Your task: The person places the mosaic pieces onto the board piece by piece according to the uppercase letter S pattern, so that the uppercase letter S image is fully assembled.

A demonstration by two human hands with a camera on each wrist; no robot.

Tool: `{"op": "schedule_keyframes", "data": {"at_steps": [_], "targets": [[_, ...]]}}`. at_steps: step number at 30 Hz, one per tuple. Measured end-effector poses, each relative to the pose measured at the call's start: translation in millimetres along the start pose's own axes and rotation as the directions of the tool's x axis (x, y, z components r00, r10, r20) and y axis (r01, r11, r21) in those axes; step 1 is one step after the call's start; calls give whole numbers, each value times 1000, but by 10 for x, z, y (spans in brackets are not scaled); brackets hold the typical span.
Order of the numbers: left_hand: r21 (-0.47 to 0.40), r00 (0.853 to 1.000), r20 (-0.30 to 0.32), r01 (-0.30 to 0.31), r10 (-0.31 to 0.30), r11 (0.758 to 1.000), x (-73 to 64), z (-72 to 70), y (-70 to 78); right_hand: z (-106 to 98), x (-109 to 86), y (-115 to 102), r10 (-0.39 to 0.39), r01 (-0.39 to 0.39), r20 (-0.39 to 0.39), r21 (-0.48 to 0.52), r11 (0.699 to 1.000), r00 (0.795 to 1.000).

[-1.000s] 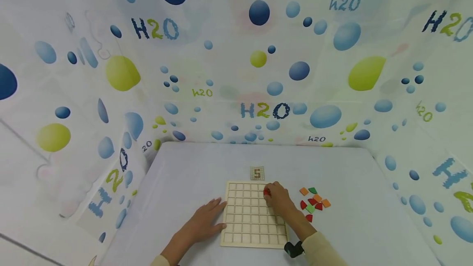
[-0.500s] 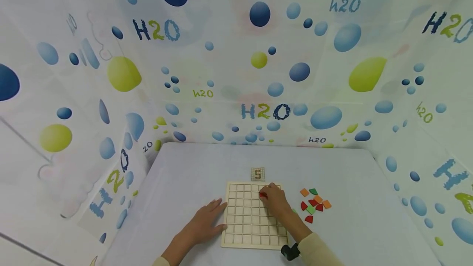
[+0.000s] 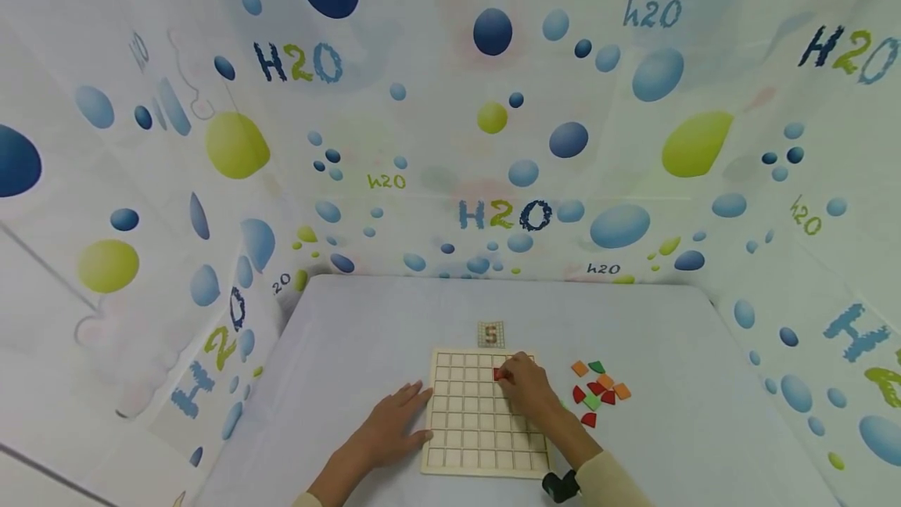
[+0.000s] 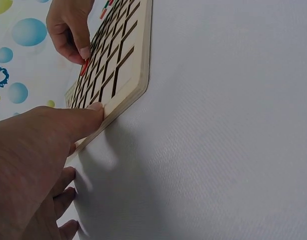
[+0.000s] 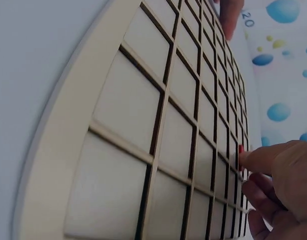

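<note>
A square wooden board (image 3: 470,438) with a grid of recessed cells lies on the white-covered table. My right hand (image 3: 522,383) is over its upper right part and pinches a small red tile (image 3: 497,374) at a cell. In the left wrist view the red tile (image 4: 84,67) stands tilted under thumb and finger; the right wrist view shows only an edge of the red tile (image 5: 241,156). My left hand (image 3: 389,426) lies at the board's left edge with fingers spread. Its thumb rests on the frame in the left wrist view.
Right of the board lie loose tiles: several red tiles (image 3: 589,419), orange tiles (image 3: 579,368) and green tiles (image 3: 597,367). Behind the board is a small gridded card (image 3: 490,334) bearing an S- or 5-like figure. A patterned curtain (image 3: 436,139) stands behind the table.
My right hand has moved slightly left and nearer with the red tile, then stayed almost in place over the last half second. The left hand has kept its place.
</note>
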State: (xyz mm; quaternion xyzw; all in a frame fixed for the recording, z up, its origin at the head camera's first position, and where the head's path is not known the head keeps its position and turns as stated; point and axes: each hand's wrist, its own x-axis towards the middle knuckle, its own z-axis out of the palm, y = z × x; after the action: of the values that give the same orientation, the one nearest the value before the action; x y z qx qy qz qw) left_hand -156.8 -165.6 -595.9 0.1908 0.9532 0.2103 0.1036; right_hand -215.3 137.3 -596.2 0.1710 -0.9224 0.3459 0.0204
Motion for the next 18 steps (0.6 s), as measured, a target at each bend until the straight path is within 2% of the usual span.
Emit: {"op": "schedule_keyframes", "data": {"at_steps": [2, 5, 10, 13, 18], "targets": [[10, 1000, -1, 1, -1, 1000, 7, 13, -10, -30, -11, 65, 20, -20, -15, 16, 1000, 1000], [10, 1000, 1, 5, -5, 1000, 13, 26, -20, -118, -19, 197, 95, -96, -52, -7, 995, 994], [5, 1000, 0, -4, 4, 1000, 22, 30, -37, -398, -66, 450, 270, -282, -133, -88, 955, 954], [7, 1000, 1, -3, 3, 1000, 27, 30, -54, -554, -124, 595, 285, -315, -185, -158, 936, 940], [-19, 1000, -3, -11, 11, 1000, 22, 16, -52, -670, -198, 777, 268, -312, -188, -274, 910, 945]]}}
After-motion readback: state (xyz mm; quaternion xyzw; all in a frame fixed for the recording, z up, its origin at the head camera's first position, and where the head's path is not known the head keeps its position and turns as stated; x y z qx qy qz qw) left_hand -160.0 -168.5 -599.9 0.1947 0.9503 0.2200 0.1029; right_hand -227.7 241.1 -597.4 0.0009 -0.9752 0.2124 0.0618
